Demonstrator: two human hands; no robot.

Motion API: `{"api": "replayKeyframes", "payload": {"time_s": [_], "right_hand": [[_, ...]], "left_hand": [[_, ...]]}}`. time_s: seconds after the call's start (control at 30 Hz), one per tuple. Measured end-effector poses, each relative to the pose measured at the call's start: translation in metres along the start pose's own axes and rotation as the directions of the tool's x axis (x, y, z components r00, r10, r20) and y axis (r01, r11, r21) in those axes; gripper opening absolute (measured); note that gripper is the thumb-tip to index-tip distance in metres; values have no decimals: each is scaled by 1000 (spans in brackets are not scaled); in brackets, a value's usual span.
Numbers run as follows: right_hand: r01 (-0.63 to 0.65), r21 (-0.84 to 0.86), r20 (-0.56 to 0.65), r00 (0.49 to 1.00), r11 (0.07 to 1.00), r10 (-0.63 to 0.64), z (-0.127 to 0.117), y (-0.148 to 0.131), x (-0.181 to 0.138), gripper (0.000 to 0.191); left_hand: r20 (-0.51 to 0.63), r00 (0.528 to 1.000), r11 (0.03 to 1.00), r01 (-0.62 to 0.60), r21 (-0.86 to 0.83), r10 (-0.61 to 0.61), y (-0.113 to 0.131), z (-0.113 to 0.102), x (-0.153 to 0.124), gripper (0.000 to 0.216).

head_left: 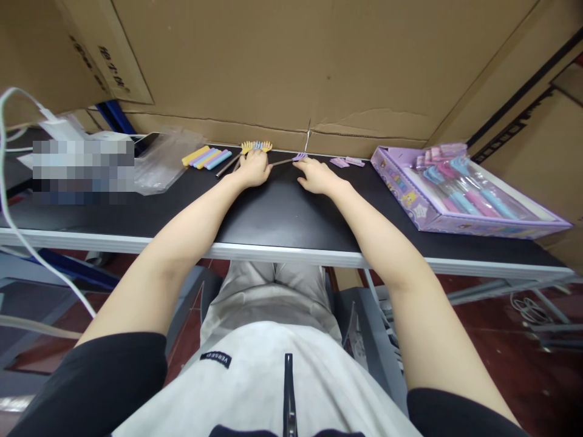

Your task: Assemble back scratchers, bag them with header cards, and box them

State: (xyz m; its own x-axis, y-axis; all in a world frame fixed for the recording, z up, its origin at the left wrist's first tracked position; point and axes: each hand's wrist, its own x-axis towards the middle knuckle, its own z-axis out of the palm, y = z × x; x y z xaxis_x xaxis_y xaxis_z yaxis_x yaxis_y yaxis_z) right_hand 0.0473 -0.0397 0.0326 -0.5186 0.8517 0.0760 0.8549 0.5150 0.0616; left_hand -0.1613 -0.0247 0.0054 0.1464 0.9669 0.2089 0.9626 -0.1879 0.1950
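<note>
On matte black table (282, 212) — left hand (253, 170), fanned pastel forks (256, 145).

We wear short black sleeves (104, 376) that leave both forearms bare, a pale grey-white top (255, 388) bearing a small black patch with white lettering (215, 359), and light beige trousers (268, 291).

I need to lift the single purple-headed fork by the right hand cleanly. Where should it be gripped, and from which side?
Probably pinch the thin metal shaft of the purple-headed fork, coming from above. It lies flat on the black tabletop, purple head by the right hand, shaft running left towards the left hand, with bare table either side of its middle.
</note>
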Motion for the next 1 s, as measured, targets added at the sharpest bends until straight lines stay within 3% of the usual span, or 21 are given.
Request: {"api": "replayKeyframes", "payload": {"time_s": [0.17, 0.43, 0.5, 0.57, 0.67, 0.8, 1.0], "right_hand": [[-13, -2, -26, 1000, 1000, 13, 5, 7, 4, 60], [-16, -9, -34, 999, 1000, 15, 11, 17, 11, 37], [-13, -3, -55, 998, 1000, 12, 11, 17, 12, 36], [-19, 6, -77, 997, 1000, 20, 10, 17, 12, 35], [-22, 13, -95, 995, 1000, 23, 8, 16, 11, 35], [-16, 7, -97, 995, 1000, 17, 7, 16, 10, 34], [-10, 1, -102, 995, 1000, 11, 7, 16, 10, 33]], "left_hand": [[19, 997, 995, -75, -61, 76, 5, 0, 0, 33], [35, 974, 965, -218, -144, 225, -1, -6, 3, 29], [-40, 989, 982, -145, -122, 141, -9, -12, 4, 35], [-137, 990, 995, 12, -103, -26, -21, -20, 4, 42], [-219, 932, 957, 269, -110, -288, -44, -30, 0, 53], [-183, 859, 878, 465, -117, -479, -70, -32, -4, 73], [-67, 824, 826, 562, -40, -563, -82, -27, 0, 79]]}}
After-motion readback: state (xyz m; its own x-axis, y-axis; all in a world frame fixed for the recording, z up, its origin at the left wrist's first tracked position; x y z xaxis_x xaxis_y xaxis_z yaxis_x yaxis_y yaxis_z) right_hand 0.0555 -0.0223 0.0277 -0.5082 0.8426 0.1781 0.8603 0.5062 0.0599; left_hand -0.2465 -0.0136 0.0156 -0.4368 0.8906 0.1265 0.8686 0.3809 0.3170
